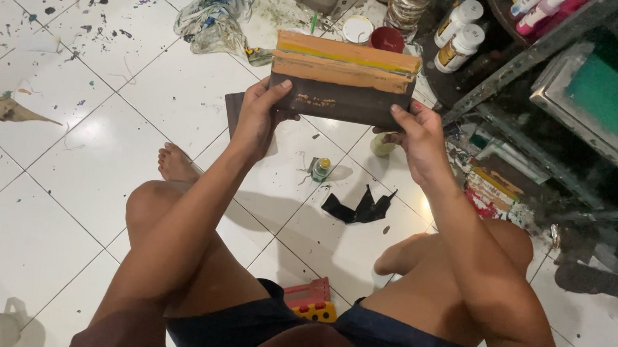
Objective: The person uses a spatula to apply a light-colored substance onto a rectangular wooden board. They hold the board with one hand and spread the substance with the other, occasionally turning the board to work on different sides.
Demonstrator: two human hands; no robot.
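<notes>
White floor tiles (72,180), flecked with dark paint spots at the top left, fill the scene under a seated person whose bare knees spread to either side. Both forearms reach forward from the bottom of the view and rise to chest height, elbows bent, wrists turned inward toward each other.

Held between the two hands is a flat rectangular wooden block with a dark brown lower part and orange and yellow paint bands along its top (343,79). It hangs in the air above the floor, long side level, its broad face turned toward the camera. The left hand (259,117) clamps the block's lower left corner, thumb pressed on the near face and the other fingers curled behind it out of sight. The right hand (418,137) grips the lower right corner the same way, thumb lying on the front edge, fingers wrapped under and behind.

Below the block on the tiles lie a small green-capped bottle (321,169) and a crumpled scrap of black material (360,207). Between the thighs sits a small red and yellow plastic stool (310,300). Two white bottles with white caps (459,34) stand at the upper right, beside a grey metal rack (545,59).
</notes>
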